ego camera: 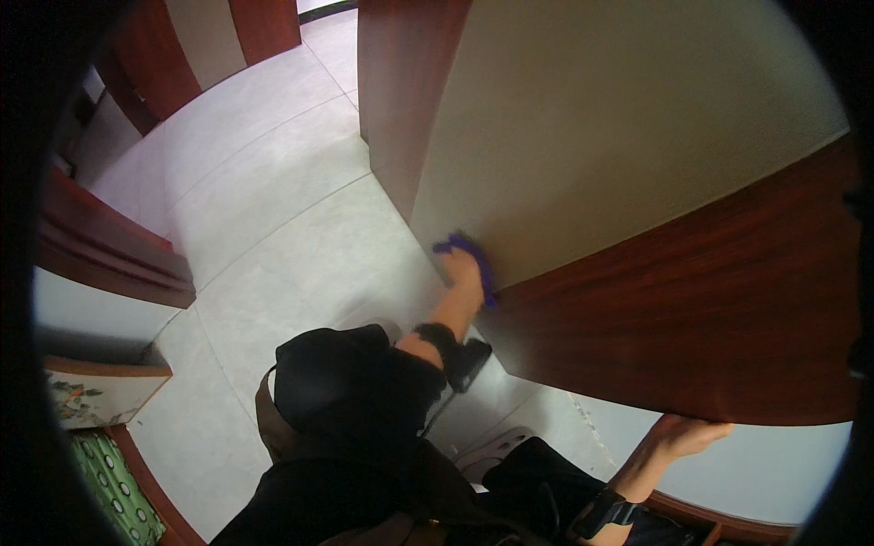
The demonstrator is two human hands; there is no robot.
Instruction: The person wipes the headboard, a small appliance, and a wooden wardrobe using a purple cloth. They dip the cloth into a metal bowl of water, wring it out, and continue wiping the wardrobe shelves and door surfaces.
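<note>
A door (635, 123) with a red-brown wooden frame and a beige textured panel fills the right side of the view. My left hand (462, 265), slightly blurred, holds a purple cloth (483, 269) against the low part of the door, where the beige panel meets the wooden border. Much of the cloth is hidden behind the hand. At the lower right, my right hand (686, 437) grips the door's wooden edge; some of its fingers are out of sight behind it. Both wrists wear dark bands.
Pale floor tiles (287, 225) stretch beneath the door and to the left. A wooden door frame (116, 239) juts out at the left. Below it are a painted cabinet panel (109, 399) and a green patterned cushion (116, 488). A light shoe (491, 454) shows under me.
</note>
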